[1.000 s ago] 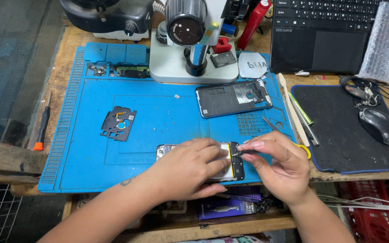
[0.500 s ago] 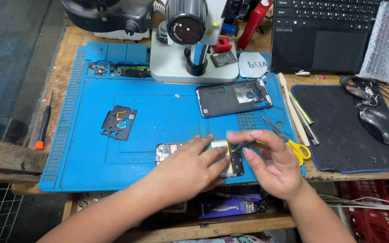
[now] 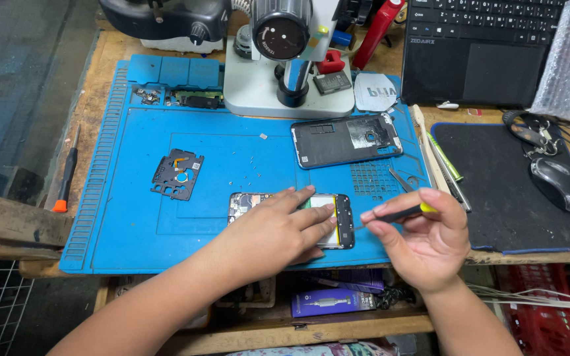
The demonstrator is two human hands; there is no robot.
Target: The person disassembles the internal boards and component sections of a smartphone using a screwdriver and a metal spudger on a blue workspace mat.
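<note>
Opened phone [image 3: 341, 221] pinned flat under left hand [image 3: 278, 231]; screwdriver [image 3: 400, 213] pinched in right hand [image 3: 423, 244]. Tip best kept square, pressure light.

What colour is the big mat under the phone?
Blue. The mat shows clearly in the head view.

Your mat [image 3: 133, 217] is blue; the mouse pad [image 3: 496, 198] black with blue edging; the screwdriver [image 3: 407, 212] handle black and yellow; the back cover [image 3: 346, 140] dark grey.
</note>
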